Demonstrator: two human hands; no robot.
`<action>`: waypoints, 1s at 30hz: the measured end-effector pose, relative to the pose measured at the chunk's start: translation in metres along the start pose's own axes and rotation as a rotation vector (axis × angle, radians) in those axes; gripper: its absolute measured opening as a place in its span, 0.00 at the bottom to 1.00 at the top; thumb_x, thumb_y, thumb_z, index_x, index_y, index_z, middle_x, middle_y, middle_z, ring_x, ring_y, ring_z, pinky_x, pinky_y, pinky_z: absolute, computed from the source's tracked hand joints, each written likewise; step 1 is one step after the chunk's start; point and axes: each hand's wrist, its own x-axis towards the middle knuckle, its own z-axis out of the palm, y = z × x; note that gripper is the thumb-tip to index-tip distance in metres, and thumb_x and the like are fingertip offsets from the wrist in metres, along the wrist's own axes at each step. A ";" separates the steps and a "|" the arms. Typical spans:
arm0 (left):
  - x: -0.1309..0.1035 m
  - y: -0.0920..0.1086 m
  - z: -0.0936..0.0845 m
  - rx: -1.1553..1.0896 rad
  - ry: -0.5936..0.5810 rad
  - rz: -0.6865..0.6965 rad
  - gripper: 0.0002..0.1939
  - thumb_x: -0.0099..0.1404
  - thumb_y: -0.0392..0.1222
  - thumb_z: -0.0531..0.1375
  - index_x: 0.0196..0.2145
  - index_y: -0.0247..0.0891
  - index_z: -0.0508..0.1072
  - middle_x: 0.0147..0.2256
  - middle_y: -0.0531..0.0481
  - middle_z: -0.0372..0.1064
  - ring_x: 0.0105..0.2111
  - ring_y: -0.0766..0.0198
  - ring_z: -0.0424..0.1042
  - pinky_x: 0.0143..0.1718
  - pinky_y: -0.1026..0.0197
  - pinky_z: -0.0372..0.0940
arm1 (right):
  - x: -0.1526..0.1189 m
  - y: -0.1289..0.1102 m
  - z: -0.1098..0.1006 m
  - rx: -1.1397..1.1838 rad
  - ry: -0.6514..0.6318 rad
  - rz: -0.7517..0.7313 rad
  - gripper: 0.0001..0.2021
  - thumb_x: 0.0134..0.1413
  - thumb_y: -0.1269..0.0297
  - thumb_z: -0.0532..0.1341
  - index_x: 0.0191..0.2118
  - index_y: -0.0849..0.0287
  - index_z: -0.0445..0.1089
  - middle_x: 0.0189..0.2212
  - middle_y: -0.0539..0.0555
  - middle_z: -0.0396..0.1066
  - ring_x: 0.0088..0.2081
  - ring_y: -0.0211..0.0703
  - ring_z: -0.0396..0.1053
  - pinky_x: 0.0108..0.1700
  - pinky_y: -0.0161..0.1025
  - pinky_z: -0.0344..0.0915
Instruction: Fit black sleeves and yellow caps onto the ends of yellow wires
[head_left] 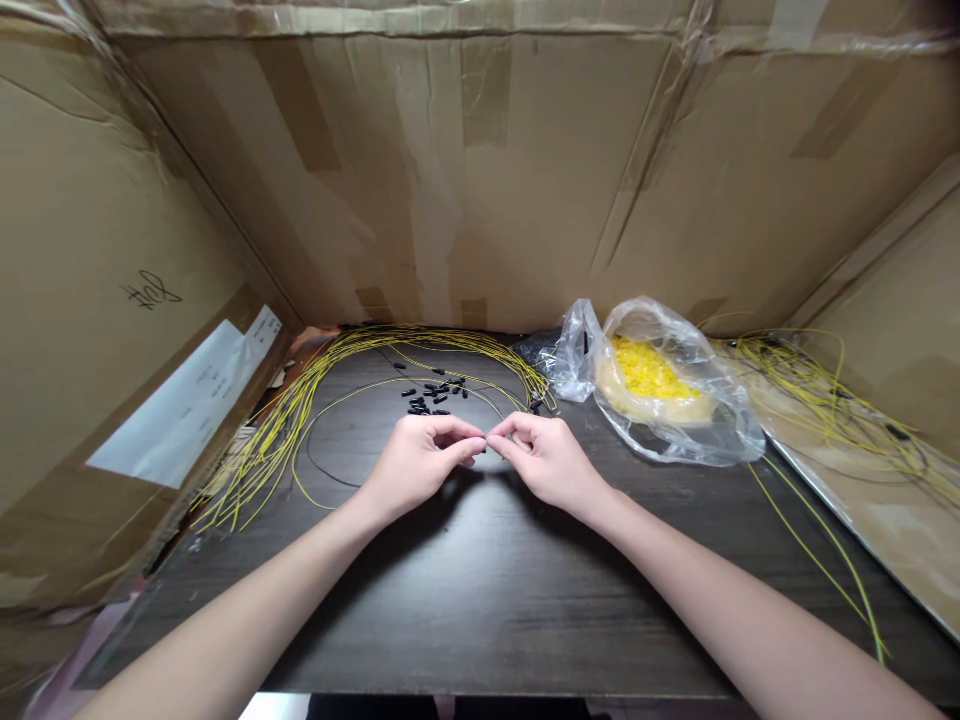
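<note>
My left hand (431, 455) and my right hand (547, 460) meet over the middle of the dark table. Each is closed in a pinch, thumb against fingers, and the fingertips almost touch. A tiny dark bit shows between them, too small to name. One thin yellow wire (298, 480) and a thin black wire (319, 468) loop round on the left and pass out of sight by my left hand and wrist. Just beyond my fingers lie several small black plastic pieces (439, 390), scattered on the tabletop.
A bundle of yellow wires (300, 390) curves along the back and left. At the back right stand an open clear bag (720, 430) with small yellow pieces (649, 370) and a smaller clear bag (577, 350). More yellow wires (802, 380) lie right. Cardboard walls (420, 200) enclose the table (480, 600).
</note>
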 end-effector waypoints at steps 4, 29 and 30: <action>0.001 -0.001 0.000 -0.033 0.001 -0.008 0.08 0.62 0.42 0.63 0.35 0.37 0.81 0.28 0.48 0.78 0.27 0.61 0.76 0.32 0.61 0.70 | 0.002 0.000 -0.001 0.042 0.028 0.051 0.13 0.58 0.55 0.60 0.34 0.60 0.74 0.16 0.44 0.52 0.20 0.34 0.49 0.24 0.34 0.46; -0.002 0.002 0.001 0.163 0.006 0.121 0.18 0.67 0.41 0.59 0.54 0.40 0.72 0.32 0.51 0.75 0.31 0.64 0.72 0.36 0.62 0.65 | 0.004 0.000 -0.004 0.040 -0.083 0.096 0.11 0.58 0.58 0.59 0.33 0.61 0.72 0.16 0.44 0.55 0.19 0.32 0.47 0.23 0.33 0.44; -0.002 0.002 0.001 0.156 0.005 0.119 0.18 0.66 0.41 0.60 0.54 0.40 0.72 0.33 0.51 0.75 0.31 0.65 0.72 0.35 0.62 0.65 | 0.004 0.000 -0.004 0.045 -0.083 0.098 0.11 0.58 0.58 0.59 0.33 0.61 0.71 0.16 0.44 0.55 0.19 0.32 0.48 0.23 0.33 0.44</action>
